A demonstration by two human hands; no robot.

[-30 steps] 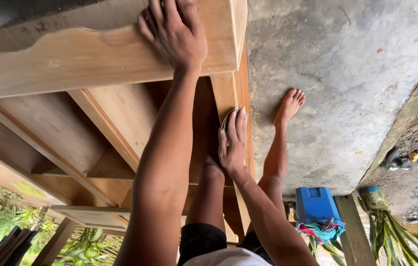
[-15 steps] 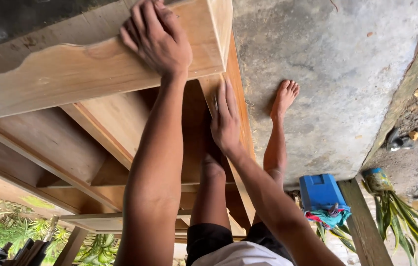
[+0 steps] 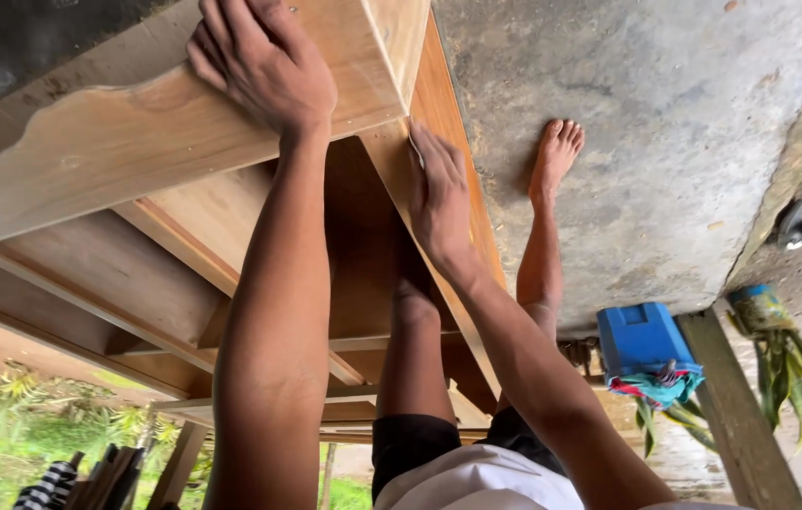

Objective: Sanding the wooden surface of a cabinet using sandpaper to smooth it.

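Since the earlier frame, the right hand (image 3: 438,194) has slid up the edge of the wooden frame (image 3: 118,142), toward 12 o'clock. It lies flat and released there. The left hand (image 3: 264,61) presses open on the scalloped board, which runs from 9 to 1 o'clock. A blue box (image 3: 641,338) sits at 4 o'clock on the concrete floor (image 3: 684,123).

The left hand (image 3: 264,61) lies flat on the far top rail of the wooden frame (image 3: 118,142); the right hand (image 3: 438,198) presses its right edge (nearer). Right of the frame, a bare foot (image 3: 557,151) on the concrete floor (image 3: 684,113), a plastic box (image 3: 641,340) nearer.
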